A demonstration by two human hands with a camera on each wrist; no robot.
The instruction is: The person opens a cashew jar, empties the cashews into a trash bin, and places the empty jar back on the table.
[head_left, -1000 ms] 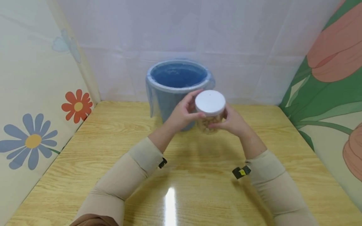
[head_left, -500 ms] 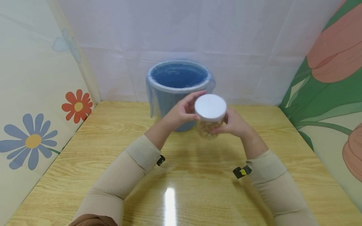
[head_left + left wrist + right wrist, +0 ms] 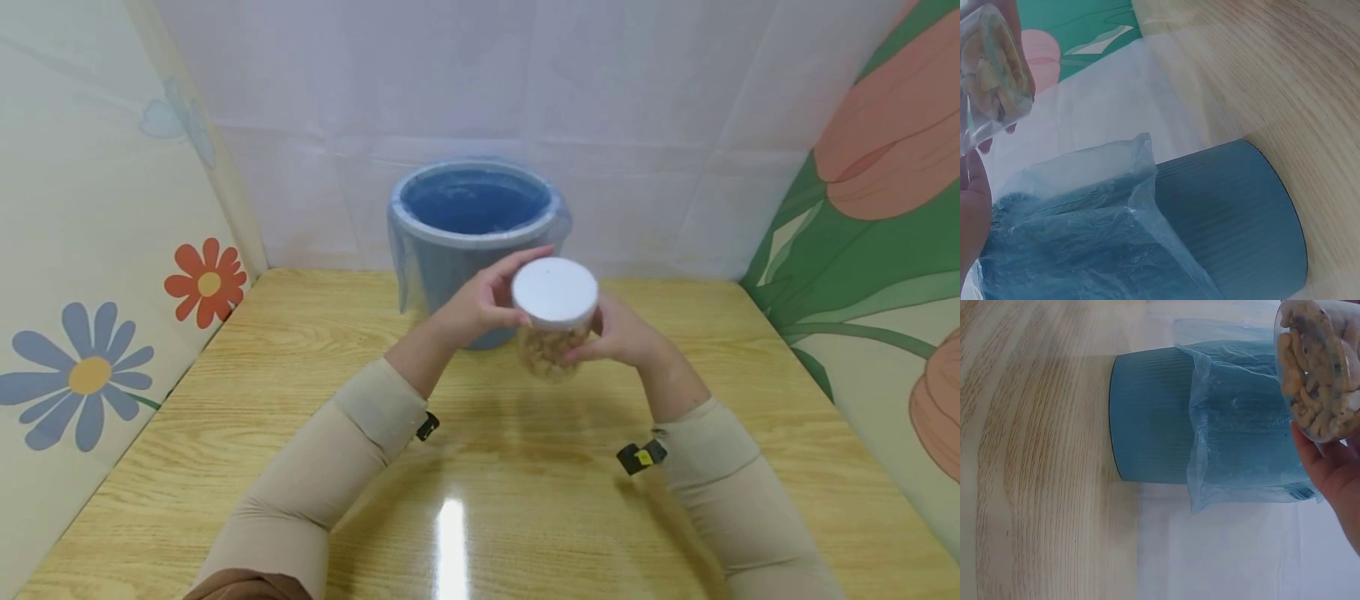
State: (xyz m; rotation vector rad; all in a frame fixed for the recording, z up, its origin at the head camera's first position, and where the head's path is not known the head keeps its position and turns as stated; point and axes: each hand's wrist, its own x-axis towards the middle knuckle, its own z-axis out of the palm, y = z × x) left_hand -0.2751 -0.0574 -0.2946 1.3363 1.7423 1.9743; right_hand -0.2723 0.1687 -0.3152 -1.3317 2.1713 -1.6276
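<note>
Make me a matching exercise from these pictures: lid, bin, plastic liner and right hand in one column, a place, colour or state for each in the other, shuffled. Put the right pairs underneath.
Column one
1. Lid
2. Bin
3. Plastic liner
4. Right hand

Column two
A. Hanging over the bin's rim
B. Gripping the clear body of the jar
C. Blue and standing on the table
D. White, on top of the jar

Right pairs: 1-D, 2-C, 3-A, 4-B
</note>
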